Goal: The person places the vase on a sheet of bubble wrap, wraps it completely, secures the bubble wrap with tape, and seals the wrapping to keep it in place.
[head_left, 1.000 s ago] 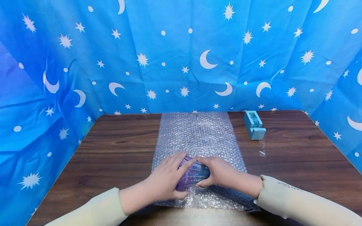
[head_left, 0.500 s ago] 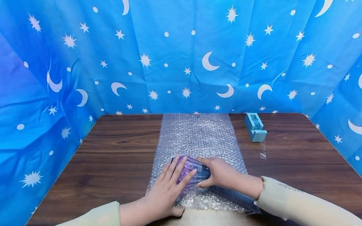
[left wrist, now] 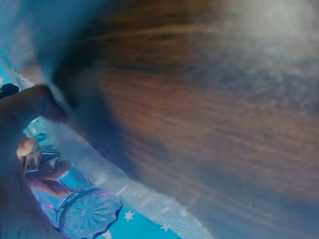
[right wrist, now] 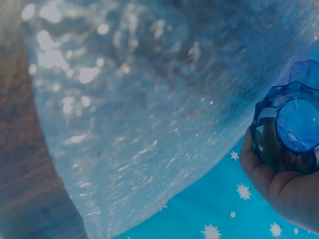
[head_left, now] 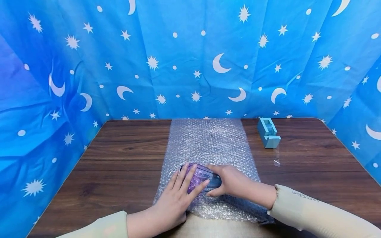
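Observation:
A faceted glass cup (head_left: 213, 181), purple shading to blue, lies on its side on a sheet of bubble wrap (head_left: 208, 142). My right hand (head_left: 235, 180) grips its blue end between thumb and fingers. Over the purple end rests my left hand (head_left: 172, 201), fingers straight and spread; its thumb is hidden in the head view, down by the wrap's near edge. In the left wrist view the cup's round end (left wrist: 89, 213) shows a starburst pattern. The right wrist view shows the scalloped blue end (right wrist: 271, 129) and the wrap's sheet (right wrist: 114, 134) beside it.
A light-blue tape dispenser (head_left: 269, 134) stands at the back right, a clear tape strip (head_left: 276, 157) hanging from its front. The brown wooden table (head_left: 119, 158) runs back to a blue curtain (head_left: 190, 59) with white moons and stars.
My left hand has shifted back toward the near edge, its fingers going from curved around the cup to spread across it, and its thumb has gone out of sight. The right hand keeps its grip.

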Available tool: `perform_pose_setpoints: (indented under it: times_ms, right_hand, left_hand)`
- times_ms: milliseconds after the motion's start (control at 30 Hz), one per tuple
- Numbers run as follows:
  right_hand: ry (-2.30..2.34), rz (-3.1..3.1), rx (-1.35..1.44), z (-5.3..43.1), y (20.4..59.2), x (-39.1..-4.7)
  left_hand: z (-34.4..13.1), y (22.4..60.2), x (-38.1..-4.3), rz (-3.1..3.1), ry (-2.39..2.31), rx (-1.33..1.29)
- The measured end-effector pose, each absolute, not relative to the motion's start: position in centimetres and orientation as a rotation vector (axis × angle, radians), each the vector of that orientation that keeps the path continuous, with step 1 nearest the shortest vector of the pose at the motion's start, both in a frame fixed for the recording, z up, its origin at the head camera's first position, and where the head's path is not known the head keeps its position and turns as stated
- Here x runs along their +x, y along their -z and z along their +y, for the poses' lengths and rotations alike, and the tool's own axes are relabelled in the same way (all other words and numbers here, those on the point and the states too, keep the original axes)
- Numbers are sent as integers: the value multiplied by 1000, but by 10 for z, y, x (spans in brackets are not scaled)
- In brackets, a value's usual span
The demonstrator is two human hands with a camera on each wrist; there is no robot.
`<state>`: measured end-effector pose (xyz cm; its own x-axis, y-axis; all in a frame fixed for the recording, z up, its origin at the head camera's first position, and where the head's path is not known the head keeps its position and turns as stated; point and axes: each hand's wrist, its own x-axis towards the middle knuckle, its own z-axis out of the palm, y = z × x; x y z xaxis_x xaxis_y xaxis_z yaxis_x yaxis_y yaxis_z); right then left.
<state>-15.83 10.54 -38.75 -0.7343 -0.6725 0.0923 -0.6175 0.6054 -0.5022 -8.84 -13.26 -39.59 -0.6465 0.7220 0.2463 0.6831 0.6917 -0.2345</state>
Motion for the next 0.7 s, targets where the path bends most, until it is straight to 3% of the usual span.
perform_pose_setpoints:
  times_ms: [400, 700]
  right_hand:
    - [712, 2756, -1099, 104, 383, -160]
    - [709, 2737, -1142, 105, 382, -164]
  left_hand:
    - [-127, 392, -107, -2555, -196, -960]
    - [-132, 385, -115, -2553, -89, -1021]
